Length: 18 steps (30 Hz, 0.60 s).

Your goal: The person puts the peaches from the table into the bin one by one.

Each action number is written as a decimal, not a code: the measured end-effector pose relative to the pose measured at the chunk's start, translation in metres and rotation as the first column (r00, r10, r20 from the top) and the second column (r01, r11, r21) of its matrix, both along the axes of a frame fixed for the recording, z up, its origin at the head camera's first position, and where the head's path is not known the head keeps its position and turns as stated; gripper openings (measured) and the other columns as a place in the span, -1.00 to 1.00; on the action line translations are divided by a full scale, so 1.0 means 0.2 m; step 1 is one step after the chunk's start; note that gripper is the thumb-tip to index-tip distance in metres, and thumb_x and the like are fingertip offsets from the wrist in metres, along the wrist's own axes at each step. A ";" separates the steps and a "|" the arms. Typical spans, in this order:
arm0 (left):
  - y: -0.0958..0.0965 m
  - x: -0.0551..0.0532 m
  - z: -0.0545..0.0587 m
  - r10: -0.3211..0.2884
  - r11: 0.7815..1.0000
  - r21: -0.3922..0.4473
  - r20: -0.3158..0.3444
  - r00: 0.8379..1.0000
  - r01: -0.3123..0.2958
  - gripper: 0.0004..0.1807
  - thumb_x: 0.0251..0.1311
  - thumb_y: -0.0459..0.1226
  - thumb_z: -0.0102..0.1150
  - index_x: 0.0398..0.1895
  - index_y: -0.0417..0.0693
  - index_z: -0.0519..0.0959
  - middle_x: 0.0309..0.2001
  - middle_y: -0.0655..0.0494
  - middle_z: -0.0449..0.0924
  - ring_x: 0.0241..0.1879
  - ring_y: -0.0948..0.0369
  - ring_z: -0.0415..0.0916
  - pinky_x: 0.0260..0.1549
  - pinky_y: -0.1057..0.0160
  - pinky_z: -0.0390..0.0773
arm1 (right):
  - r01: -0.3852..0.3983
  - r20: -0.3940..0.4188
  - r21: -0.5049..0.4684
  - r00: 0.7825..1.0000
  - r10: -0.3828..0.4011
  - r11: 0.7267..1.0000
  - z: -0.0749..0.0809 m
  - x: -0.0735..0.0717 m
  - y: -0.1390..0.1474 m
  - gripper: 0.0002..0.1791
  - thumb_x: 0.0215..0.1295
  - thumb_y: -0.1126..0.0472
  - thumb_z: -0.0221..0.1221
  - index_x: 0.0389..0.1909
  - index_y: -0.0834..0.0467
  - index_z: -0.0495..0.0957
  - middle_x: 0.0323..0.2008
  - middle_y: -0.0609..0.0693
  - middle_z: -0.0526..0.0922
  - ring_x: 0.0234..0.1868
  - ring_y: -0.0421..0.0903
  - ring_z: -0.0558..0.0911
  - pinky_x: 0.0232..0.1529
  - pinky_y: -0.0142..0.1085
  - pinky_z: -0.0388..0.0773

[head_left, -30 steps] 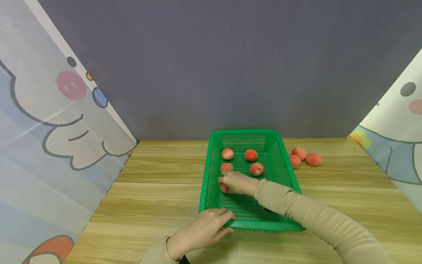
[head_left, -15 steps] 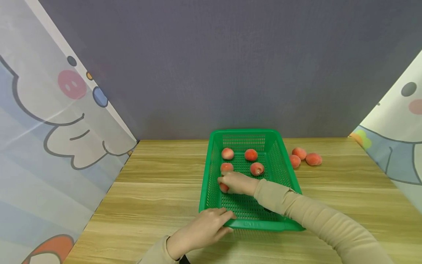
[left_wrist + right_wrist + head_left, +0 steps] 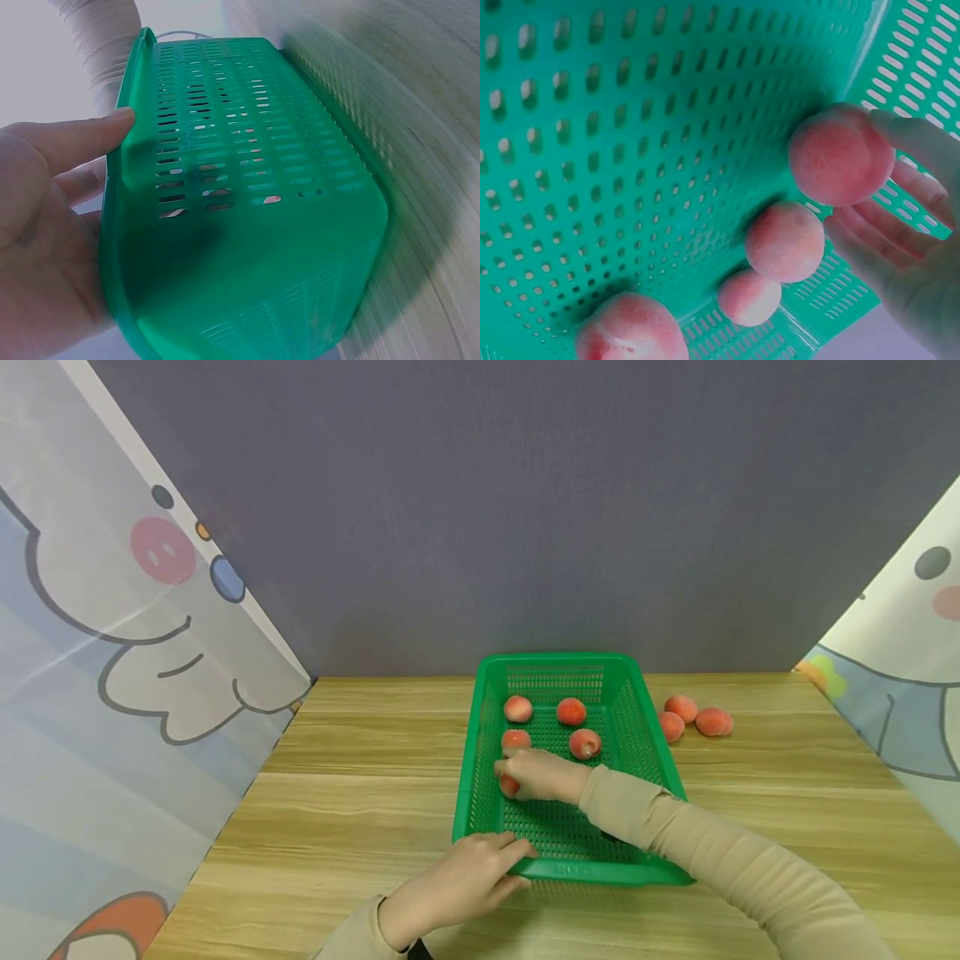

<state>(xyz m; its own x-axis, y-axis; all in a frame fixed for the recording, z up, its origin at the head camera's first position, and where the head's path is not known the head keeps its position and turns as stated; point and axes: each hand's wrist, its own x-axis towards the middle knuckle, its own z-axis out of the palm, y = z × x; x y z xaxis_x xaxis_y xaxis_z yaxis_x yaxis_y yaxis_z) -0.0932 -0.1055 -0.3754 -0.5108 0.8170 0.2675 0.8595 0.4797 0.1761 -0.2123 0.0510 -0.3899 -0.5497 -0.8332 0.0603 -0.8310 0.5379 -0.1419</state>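
A green plastic basket (image 3: 555, 870) with slotted walls stands on the table. My left hand (image 3: 461, 878) grips its near rim at the left corner; in the left wrist view the thumb (image 3: 90, 139) lies over the rim's outer side. Inside the basket, my right hand (image 3: 542, 775) holds a peach (image 3: 841, 155) low by the left wall, thumb and fingers around it. Just beyond that is another peach (image 3: 515, 740), with a paler peach (image 3: 517, 709) farther back. Two more rest to the right, one peach (image 3: 572, 712) behind the other peach (image 3: 585, 744).
Right of the basket, three loose peaches (image 3: 681, 709) lie close together on the wooden table (image 3: 360, 777). A grey panel (image 3: 480, 518) rises behind the table's back edge. Cartoon-printed sheets (image 3: 150, 635) flank both sides. My right sleeve (image 3: 720, 843) crosses the basket's right rim.
Hardly anything differs. Both hands keep their places, the left on the rim and the right at the same peach; the right fingers shift only slightly.
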 end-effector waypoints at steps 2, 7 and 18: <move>0.00 0.00 0.00 -0.003 1.000 -0.001 0.001 1.000 0.003 -0.75 0.05 -0.19 0.19 -0.20 -0.05 0.48 -0.38 0.23 0.50 -0.41 0.45 0.43 -0.38 0.56 0.41 | 0.002 0.009 0.001 1.000 -0.002 1.000 0.02 0.00 0.00 -0.68 -0.05 0.30 0.29 -0.20 0.19 0.52 -0.25 0.03 0.49 -0.31 -0.12 0.52 -0.39 -0.47 0.46; 0.00 0.00 0.00 -0.005 1.000 0.002 -0.003 1.000 0.005 -0.75 0.05 -0.19 0.20 -0.21 -0.05 0.48 -0.38 0.23 0.50 -0.42 0.44 0.43 -0.38 0.57 0.40 | 0.033 0.039 -0.004 0.999 -0.033 0.999 0.07 0.01 0.00 -0.67 0.02 0.23 0.24 -0.15 0.20 0.51 -0.21 0.05 0.48 -0.39 -0.15 0.51 -0.42 -0.47 0.45; 0.00 0.00 0.00 -0.002 1.000 0.012 0.003 1.000 0.002 -0.74 0.03 -0.20 0.21 -0.21 -0.06 0.49 -0.40 0.23 0.50 -0.44 0.43 0.43 -0.41 0.58 0.40 | 0.031 -0.151 0.049 0.988 -0.023 0.998 0.23 0.01 0.05 -0.81 0.12 0.21 0.18 -0.22 0.14 0.55 -0.15 0.00 0.48 -0.31 -0.17 0.46 -0.48 -0.54 0.38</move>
<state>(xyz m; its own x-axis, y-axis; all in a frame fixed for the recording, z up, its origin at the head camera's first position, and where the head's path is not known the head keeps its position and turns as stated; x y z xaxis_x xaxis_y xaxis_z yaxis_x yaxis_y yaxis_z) -0.0923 -0.1055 -0.3744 -0.5099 0.8147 0.2760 0.8600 0.4757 0.1846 -0.2105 0.0601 -0.3438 -0.5596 -0.8225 0.1020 -0.8260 0.5635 0.0120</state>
